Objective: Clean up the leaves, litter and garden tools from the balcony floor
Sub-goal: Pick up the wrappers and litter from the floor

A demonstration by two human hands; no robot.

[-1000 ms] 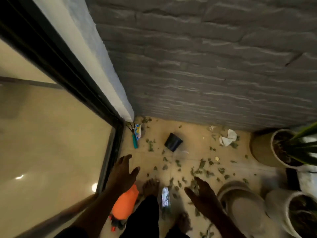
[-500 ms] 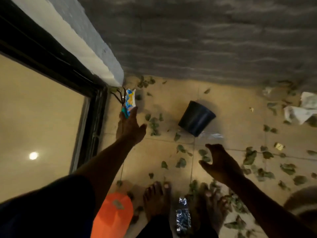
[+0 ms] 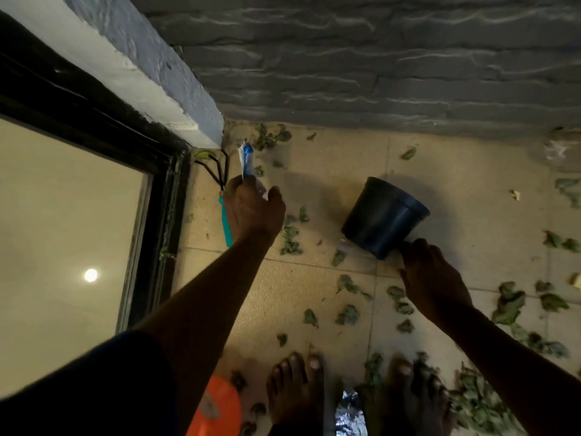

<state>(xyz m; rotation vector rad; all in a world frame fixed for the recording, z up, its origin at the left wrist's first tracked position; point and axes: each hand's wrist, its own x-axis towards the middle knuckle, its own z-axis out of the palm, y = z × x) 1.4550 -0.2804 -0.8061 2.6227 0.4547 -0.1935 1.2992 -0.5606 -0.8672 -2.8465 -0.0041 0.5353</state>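
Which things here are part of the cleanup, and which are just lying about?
Job:
wrapper, pinched in left hand
rake
pot on its side, right hand at its rim
leaves
foil

Not job:
wall
window
orange thing, unclear what it is

Dim, warm light throughout. A round lamp glare (image 3: pixel 91 275) shines in the glass (image 3: pixel 63 215). The pot (image 3: pixel 383 215) throws a soft shadow to its left on the floor (image 3: pixel 314 294), and the arms (image 3: pixel 204 303) read nearly as silhouettes. Foil (image 3: pixel 350 413) glints at the bottom. The wrapper (image 3: pixel 246 160) and the right edge are smeared, and the wall (image 3: pixel 377 58) lines bow from the wide lens.
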